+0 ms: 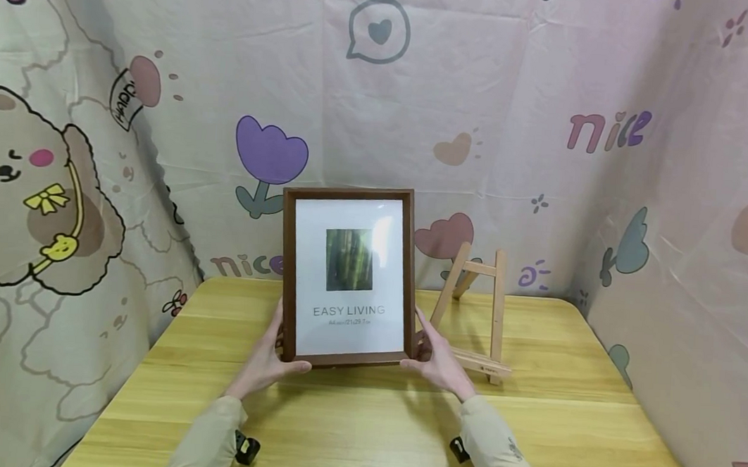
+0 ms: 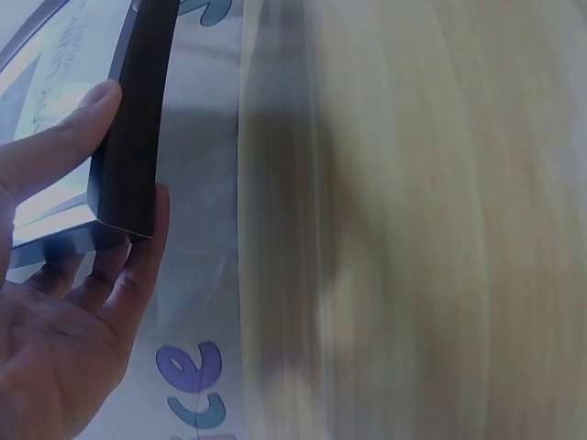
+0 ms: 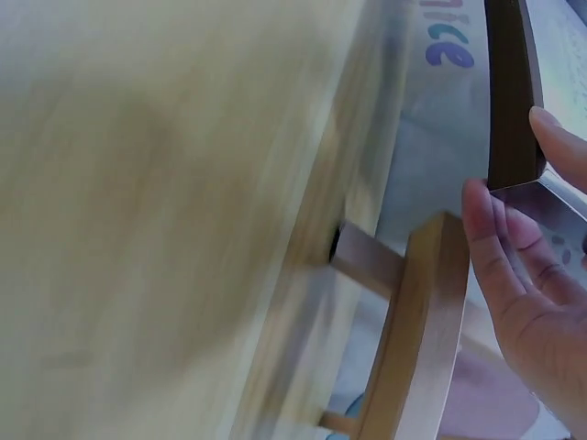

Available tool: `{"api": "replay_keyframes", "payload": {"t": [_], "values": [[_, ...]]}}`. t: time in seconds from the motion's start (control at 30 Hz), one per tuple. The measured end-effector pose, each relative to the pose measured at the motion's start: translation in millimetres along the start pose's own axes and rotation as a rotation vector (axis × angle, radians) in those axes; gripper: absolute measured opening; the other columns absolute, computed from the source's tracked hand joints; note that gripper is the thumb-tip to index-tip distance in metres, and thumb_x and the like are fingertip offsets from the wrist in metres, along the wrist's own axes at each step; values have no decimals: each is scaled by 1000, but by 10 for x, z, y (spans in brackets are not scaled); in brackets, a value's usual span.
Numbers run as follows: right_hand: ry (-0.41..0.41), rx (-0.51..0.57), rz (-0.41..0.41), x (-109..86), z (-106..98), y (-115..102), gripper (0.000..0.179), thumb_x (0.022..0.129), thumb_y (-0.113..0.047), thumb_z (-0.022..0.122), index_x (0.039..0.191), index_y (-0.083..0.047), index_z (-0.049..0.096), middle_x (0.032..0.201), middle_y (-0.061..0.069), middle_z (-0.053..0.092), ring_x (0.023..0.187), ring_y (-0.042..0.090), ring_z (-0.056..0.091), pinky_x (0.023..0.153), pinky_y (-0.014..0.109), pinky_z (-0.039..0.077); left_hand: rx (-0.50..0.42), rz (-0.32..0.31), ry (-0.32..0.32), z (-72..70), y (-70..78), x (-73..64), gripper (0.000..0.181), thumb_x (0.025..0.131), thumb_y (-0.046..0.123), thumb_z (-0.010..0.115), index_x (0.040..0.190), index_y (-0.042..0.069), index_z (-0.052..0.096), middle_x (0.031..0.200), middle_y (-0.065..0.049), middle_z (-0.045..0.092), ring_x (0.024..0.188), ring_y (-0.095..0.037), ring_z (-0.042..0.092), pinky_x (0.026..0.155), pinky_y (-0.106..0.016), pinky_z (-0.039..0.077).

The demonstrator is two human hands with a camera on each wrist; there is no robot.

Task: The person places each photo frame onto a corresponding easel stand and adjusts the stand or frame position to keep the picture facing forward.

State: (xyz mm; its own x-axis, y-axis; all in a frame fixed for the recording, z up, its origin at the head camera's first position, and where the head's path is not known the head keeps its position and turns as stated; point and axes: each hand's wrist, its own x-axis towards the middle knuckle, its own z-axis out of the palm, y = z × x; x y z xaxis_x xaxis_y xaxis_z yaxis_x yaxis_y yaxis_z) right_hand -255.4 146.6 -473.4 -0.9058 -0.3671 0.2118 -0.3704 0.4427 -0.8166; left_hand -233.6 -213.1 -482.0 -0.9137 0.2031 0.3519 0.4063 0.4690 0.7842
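A brown picture frame (image 1: 345, 361) is held upright between both hands, facing the head camera. Inside it are a white sheet lettered EASY LIVING and a small dark green picture (image 1: 349, 260). My left hand (image 1: 267, 361) grips the lower left corner, thumb over the front edge and fingers behind. At the lower right corner, my right hand (image 1: 436, 359) grips the same way. Both wrist views show the thumb on the front of the frame and the other fingers around its back. Just right of the frame stands a small wooden easel (image 1: 497, 310), partly hidden by the right hand.
The wooden table (image 1: 338, 436) reaches back to a printed cloth backdrop (image 1: 380, 121), which also hangs at both sides. The easel's ledge (image 3: 422, 330) lies close beside the right hand. A black wrist device (image 1: 246, 448) sits at the left sleeve.
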Motion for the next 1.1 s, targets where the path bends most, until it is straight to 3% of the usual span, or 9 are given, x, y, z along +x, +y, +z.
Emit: {"api": "replay_keyframes", "payload": {"t": [0.07,0.2,0.3,0.4,0.57,0.8,1.1], "values": [[27,-22,-1,-25,-41,10,110,80,-11,84,164,-20,13,115,20,65,89,20,64,80,33,60,-5,4,-5,37,20,34,140,69,16,93,162,31,-11,166,-28,14,131,-56,49,105,-67,45],[63,-43,10,-67,-115,41,109,79,-12,84,163,-20,15,116,20,64,98,25,63,86,41,59,-21,-13,-21,100,74,90,140,70,19,93,162,32,-12,168,-26,12,133,-57,46,105,-67,45],[65,-23,17,-91,-167,80,109,79,-10,84,163,-18,16,102,16,61,92,21,61,83,32,59,-44,-20,-30,148,106,128,139,70,18,93,162,33,-12,167,-26,14,131,-55,49,105,-65,48],[71,8,20,-120,-220,114,109,78,-8,85,163,-16,17,105,15,58,91,18,60,87,29,59,-52,-38,-44,193,137,162,139,71,20,92,161,34,-12,167,-25,16,133,-54,49,105,-63,49],[96,16,4,-179,-319,164,107,78,-10,86,162,-15,20,107,16,60,93,19,64,92,37,60,-73,-54,-60,274,192,217,138,72,20,92,162,33,-12,168,-23,16,136,-55,45,106,-62,49],[140,37,-48,-259,-452,260,107,77,-8,86,162,-11,20,107,18,61,90,15,63,87,27,60,-105,-49,-75,422,250,328,138,72,16,92,161,37,-12,169,-19,13,136,-54,45,107,-62,48],[173,98,-3,-362,-613,343,98,78,-2,83,155,8,25,109,24,63,90,8,65,87,20,59,-95,-7,-101,597,334,463,137,73,18,91,162,27,-13,170,-19,7,139,-54,42,108,-61,46]]}}
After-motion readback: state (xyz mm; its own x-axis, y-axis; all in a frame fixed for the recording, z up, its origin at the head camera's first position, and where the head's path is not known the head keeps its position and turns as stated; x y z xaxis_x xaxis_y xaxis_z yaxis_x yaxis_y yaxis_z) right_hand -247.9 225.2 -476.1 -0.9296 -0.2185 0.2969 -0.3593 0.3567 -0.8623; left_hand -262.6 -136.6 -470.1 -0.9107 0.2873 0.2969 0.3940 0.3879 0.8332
